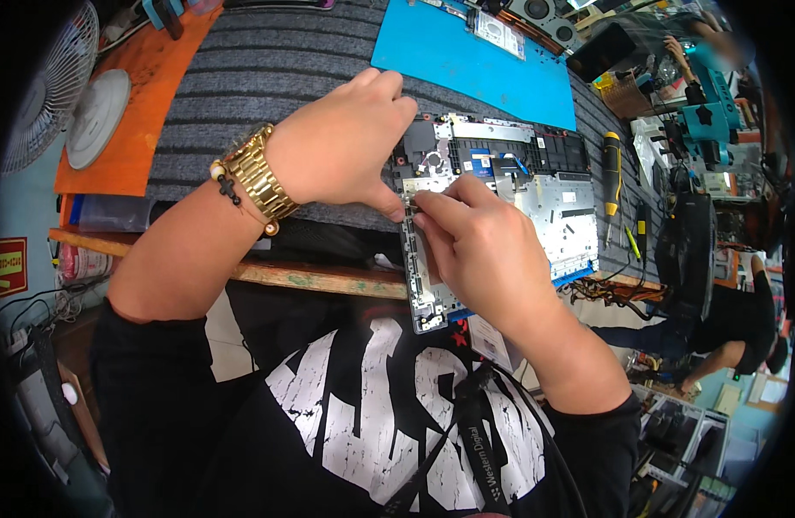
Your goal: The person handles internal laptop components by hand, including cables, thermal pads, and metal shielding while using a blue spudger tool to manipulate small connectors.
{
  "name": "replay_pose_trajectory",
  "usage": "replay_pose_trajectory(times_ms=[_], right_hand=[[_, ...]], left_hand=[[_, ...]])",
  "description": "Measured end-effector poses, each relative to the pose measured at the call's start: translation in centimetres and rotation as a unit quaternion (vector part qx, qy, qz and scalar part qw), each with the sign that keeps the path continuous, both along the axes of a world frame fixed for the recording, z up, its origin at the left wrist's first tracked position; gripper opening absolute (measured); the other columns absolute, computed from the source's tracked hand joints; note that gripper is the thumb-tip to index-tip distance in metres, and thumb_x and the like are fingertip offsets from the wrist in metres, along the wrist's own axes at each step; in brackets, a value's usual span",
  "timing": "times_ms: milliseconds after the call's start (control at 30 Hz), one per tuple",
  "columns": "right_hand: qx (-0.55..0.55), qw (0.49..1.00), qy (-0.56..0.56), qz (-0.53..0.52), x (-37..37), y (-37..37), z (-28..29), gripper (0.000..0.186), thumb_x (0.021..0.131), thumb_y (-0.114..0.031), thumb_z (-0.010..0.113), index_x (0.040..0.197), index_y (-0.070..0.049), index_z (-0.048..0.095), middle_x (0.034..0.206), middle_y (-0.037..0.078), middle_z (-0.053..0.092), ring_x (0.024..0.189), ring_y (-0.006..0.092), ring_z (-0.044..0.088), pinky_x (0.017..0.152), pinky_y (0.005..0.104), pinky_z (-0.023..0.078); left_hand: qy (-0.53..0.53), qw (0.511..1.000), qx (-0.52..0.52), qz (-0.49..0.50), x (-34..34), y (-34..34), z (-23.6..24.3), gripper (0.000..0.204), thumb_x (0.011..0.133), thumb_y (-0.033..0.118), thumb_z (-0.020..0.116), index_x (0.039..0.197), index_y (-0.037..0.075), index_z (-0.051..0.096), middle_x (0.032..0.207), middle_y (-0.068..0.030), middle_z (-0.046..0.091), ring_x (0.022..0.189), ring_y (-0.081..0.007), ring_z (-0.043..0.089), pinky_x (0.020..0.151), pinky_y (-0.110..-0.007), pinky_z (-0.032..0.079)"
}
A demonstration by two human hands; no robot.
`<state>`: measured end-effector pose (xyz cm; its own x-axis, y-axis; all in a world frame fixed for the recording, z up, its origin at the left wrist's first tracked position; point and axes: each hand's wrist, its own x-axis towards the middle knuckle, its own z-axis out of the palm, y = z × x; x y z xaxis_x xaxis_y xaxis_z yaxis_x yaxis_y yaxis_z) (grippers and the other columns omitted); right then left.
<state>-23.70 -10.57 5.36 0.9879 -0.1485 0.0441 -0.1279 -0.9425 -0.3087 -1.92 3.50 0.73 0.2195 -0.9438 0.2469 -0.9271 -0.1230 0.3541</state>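
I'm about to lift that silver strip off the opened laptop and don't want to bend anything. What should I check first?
1. Left hand steadies the laptop chassis: ok.
2. Right hand pinches the silver strip: ok.
3. Strip's screws out: cannot tell.
4. Blue cable away from the strip: ok.
5. Yellow-handled screwdriver within reach: ok.
6. Chassis fully on bench: not ok, its near corner overhangs the wooden edge.

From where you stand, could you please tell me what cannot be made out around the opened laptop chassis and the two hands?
Head view only:
- The small part pinched at the fingertips of the left hand and right hand: hidden by the fingers.
- The near left portion of the opened silver laptop chassis: covered by both hands.
- The tip of the yellow-and-black screwdriver: too small.
- The far end of the blue work mat: cut off by the frame's top edge.
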Motion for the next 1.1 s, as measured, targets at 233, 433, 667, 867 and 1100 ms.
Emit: replay_pose_trajectory(times_ms=[233,433,667,867,1100], right_hand=[[-0.01,0.994,0.03,0.1,1.9,-3.1,1.9,0.017,0.107,-0.02,0.083,0.121,-0.013,0.089,0.112,0.013,0.077,0.095,0.0431,0.083,0.083,0.0568,0.067],[-0.06,0.985,0.075,0.14,2.3,-3.5,2.4,0.028,0.104,-0.014,0.083,0.131,-0.015,0.09,0.116,0.013,0.077,0.093,0.0424,0.082,0.082,0.0538,0.066],[0.015,0.987,0.07,0.142,2.9,-4.9,2.1,0.027,0.106,-0.014,0.08,0.132,-0.011,0.089,0.116,0.016,0.077,0.096,0.0429,0.081,0.086,0.0531,0.066],[0.086,0.992,0.046,0.081,1.6,-6.0,2.5,0.028,0.111,-0.017,0.078,0.135,-0.009,0.089,0.116,0.019,0.077,0.103,0.045,0.08,0.092,0.0538,0.064],[0.137,0.988,0.037,0.066,-0.8,-6.4,2.3,0.032,0.113,-0.004,0.077,0.143,0.004,0.082,0.111,0.017,0.072,0.096,0.0335,0.073,0.085,0.0436,0.058]], left_hand=[[-0.001,1.0,-0.006,-0.006,0.6,0.0,0.0,0.104,0.06,0.051,0.117,0.137,-0.005,0.074,0.135,-0.0197,0.067,0.133,-0.0424,0.066,0.118,-0.051,0.06],[-0.005,1.0,-0.009,-0.006,0.4,-0.2,-0.1,0.104,0.062,0.053,0.116,0.137,-0.006,0.075,0.134,-0.0194,0.067,0.133,-0.0413,0.066,0.117,-0.05,0.06],[-0.01,1.0,-0.013,-0.012,0.6,-0.2,-0.2,0.107,0.062,0.056,0.115,0.138,-0.007,0.074,0.134,-0.019,0.067,0.132,-0.0409,0.066,0.118,-0.05,0.06],[-0.015,1.0,-0.017,-0.011,0.7,-0.2,-0.4,0.109,0.062,0.058,0.115,0.14,-0.006,0.074,0.135,-0.0187,0.067,0.133,-0.0403,0.066,0.117,-0.05,0.061],[-0.03,0.999,-0.038,-0.006,0.9,0.1,-0.5,0.096,0.066,0.061,0.114,0.127,-0.004,0.077,0.133,-0.0182,0.071,0.135,-0.0392,0.068,0.116,-0.049,0.063]])
